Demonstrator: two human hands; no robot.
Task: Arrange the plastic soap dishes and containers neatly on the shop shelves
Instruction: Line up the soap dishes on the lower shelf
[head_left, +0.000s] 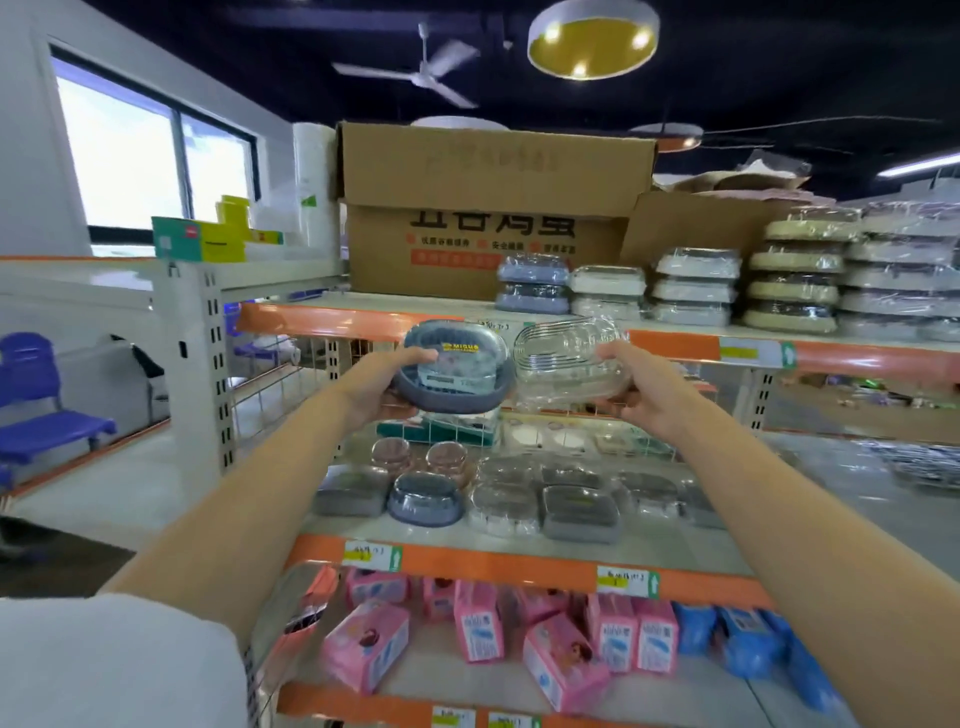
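Observation:
My left hand (387, 382) grips a blue-grey oval soap dish (457, 369) with a yellow label, raised in front of the top shelf edge. Beside it my right hand (631, 387) grips a clear plastic soap dish (563, 358); the two dishes touch side by side. On the top shelf (363, 317) stand stacks of wrapped soap dishes (693, 286), blue, white and beige. The middle shelf (467, 558) holds grey, blue and clear dishes (426, 499) in loose rows.
A big cardboard box (493, 208) fills the back of the top shelf on the left. Pink boxes (480, 629) and blue packs (748, 639) lie on the lower shelf. A wire divider (291, 374) closes the shelf's left end. Blue chairs (36, 410) stand far left.

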